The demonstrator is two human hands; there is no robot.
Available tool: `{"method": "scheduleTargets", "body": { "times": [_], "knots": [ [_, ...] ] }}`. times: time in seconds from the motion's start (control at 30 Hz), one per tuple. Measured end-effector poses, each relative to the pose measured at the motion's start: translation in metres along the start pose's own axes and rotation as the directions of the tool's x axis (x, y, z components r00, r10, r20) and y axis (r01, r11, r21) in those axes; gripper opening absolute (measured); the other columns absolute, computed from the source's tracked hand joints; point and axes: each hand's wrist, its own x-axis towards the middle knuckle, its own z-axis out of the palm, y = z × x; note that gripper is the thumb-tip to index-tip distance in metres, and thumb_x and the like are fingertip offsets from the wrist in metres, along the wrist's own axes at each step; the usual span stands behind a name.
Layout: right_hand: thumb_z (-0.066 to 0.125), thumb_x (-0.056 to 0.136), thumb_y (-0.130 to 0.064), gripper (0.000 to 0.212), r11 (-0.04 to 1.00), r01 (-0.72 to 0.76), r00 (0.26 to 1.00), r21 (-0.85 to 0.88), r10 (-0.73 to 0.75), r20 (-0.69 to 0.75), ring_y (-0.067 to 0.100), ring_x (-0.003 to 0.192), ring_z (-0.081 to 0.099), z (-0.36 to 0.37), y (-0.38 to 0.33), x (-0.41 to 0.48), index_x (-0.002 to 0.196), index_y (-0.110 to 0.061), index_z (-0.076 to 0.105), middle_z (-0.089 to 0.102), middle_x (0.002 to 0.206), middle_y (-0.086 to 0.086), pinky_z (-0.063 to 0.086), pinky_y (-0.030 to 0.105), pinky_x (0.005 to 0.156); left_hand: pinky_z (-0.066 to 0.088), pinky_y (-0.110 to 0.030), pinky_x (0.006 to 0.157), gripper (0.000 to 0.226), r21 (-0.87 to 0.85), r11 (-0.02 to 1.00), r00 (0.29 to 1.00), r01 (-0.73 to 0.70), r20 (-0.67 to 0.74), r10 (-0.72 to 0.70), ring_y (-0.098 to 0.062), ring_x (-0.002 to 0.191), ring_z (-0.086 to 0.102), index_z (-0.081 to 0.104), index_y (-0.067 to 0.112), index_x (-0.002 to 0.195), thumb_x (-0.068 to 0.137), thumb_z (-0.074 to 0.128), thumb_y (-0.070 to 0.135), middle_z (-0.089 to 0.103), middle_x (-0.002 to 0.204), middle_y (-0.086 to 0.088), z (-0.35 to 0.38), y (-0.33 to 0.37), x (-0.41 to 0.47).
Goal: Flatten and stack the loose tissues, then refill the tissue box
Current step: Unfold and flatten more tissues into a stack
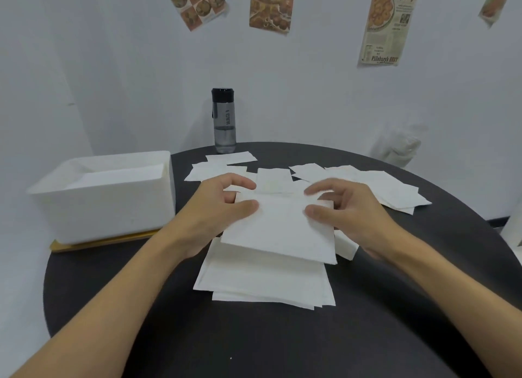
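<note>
Break room; food posters [269, 7]; round table [254, 346]

The round black table [282, 343] carried a tissue stack [262, 281], loose tissues [389, 185] behind it, a water bottle [224, 123], and a yellow board [104, 240] under a white box [104, 202].

Posters [271, 7] are cut by the top edge; fingers [322, 189] of the right hand [353, 211] look blurred.

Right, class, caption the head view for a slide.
Left hand and right hand hold a tissue over the stack beside the box.
</note>
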Motion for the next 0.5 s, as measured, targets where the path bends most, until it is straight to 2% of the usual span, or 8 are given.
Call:
{"method": "scheduleTargets", "body": {
  "times": [0.07, 0.13, 0.2, 0.27, 0.3, 0.33, 0.4, 0.5],
  "knots": [
    [0.078, 0.083, -0.018, 0.008, 0.991, -0.013, 0.997, -0.132, 0.023, 0.071, 0.035, 0.070, 0.058, 0.002, 0.001, -0.001, 0.083, -0.025, 0.075, 0.074, 0.084, 0.009, 0.044, 0.041, 0.071, 0.035, -0.029, 0.064, 0.023, 0.112, 0.994, 0.999, -0.010, 0.036, 0.006, -0.016, 0.061, 0.047, 0.065, 0.027, 0.109, 0.090, 0.072, 0.016, 0.046, 0.056, 0.007, -0.002, 0.001, -0.003],
    [0.077, 0.084, -0.018, 0.009, 0.984, -0.047, 0.988, -0.175, 0.071, 0.136, 0.030, 0.066, 0.053, 0.003, -0.001, -0.003, 0.076, -0.021, 0.075, 0.072, 0.079, 0.013, 0.040, 0.038, 0.068, 0.039, -0.025, 0.061, 0.023, 0.180, 0.984, 0.997, -0.002, 0.082, -0.012, -0.014, 0.059, 0.052, 0.065, 0.030, 0.108, 0.090, 0.071, 0.017, 0.055, 0.059, 0.004, -0.004, 0.003, -0.004],
    [0.077, 0.084, -0.016, 0.010, 0.980, -0.060, 0.981, -0.187, 0.092, 0.170, 0.025, 0.061, 0.046, 0.004, -0.005, -0.006, 0.074, -0.018, 0.075, 0.068, 0.072, 0.015, 0.035, 0.036, 0.061, 0.041, -0.030, 0.066, 0.023, 0.238, 0.971, 0.990, -0.004, 0.137, -0.030, -0.019, 0.064, 0.053, 0.066, 0.034, 0.106, 0.088, 0.073, 0.021, 0.058, 0.067, -0.004, -0.007, 0.005, -0.005],
    [0.078, 0.083, -0.018, 0.008, 0.976, -0.038, 0.972, -0.217, 0.086, 0.217, 0.021, 0.064, 0.053, 0.005, -0.007, -0.010, 0.076, -0.018, 0.075, 0.071, 0.078, 0.007, 0.038, 0.030, 0.060, 0.046, -0.038, 0.072, 0.025, 0.279, 0.960, 0.978, -0.004, 0.202, -0.055, -0.027, 0.069, 0.056, 0.067, 0.038, 0.103, 0.082, 0.076, 0.027, 0.064, 0.077, -0.007, -0.011, 0.005, -0.006],
    [0.079, 0.082, -0.023, 0.005, 0.965, -0.020, 0.965, -0.263, 0.087, 0.246, 0.011, 0.073, 0.059, 0.005, -0.007, -0.012, 0.079, -0.022, 0.075, 0.072, 0.083, -0.002, 0.043, 0.027, 0.066, 0.050, -0.038, 0.075, 0.026, 0.308, 0.951, 0.968, -0.008, 0.240, -0.069, -0.025, 0.073, 0.060, 0.067, 0.040, 0.102, 0.081, 0.077, 0.027, 0.069, 0.085, -0.005, -0.012, 0.004, -0.006],
    [0.080, 0.080, -0.029, 0.005, 0.941, 0.003, 0.958, -0.338, 0.094, 0.271, 0.007, 0.088, 0.059, 0.005, -0.005, -0.012, 0.082, -0.027, 0.075, 0.070, 0.090, -0.009, 0.044, 0.023, 0.078, 0.051, -0.034, 0.077, 0.027, 0.357, 0.934, 0.956, -0.028, 0.282, -0.079, -0.017, 0.076, 0.062, 0.067, 0.042, 0.101, 0.082, 0.078, 0.027, 0.069, 0.092, 0.000, -0.013, 0.003, -0.007],
    [0.080, 0.077, -0.040, 0.010, 0.879, 0.053, 0.945, -0.475, 0.109, 0.309, 0.007, 0.112, 0.046, 0.005, 0.001, -0.013, 0.084, -0.037, 0.074, 0.063, 0.099, -0.017, 0.034, 0.026, 0.098, 0.046, -0.023, 0.080, 0.029, 0.479, 0.872, 0.926, -0.103, 0.365, -0.092, -0.002, 0.086, 0.058, 0.066, 0.048, 0.103, 0.083, 0.079, 0.033, 0.062, 0.104, 0.011, -0.013, 0.001, -0.008],
    [0.078, 0.078, -0.044, 0.010, 0.846, 0.073, 0.937, -0.528, 0.123, 0.326, 0.008, 0.115, 0.035, 0.004, 0.003, -0.013, 0.086, -0.042, 0.071, 0.053, 0.105, -0.021, 0.028, 0.025, 0.100, 0.039, -0.019, 0.098, 0.030, 0.561, 0.810, 0.887, -0.172, 0.445, -0.120, 0.005, 0.114, 0.049, 0.065, 0.054, 0.105, 0.081, 0.080, 0.043, 0.051, 0.118, 0.023, -0.010, 0.000, -0.010]
  ]
}}
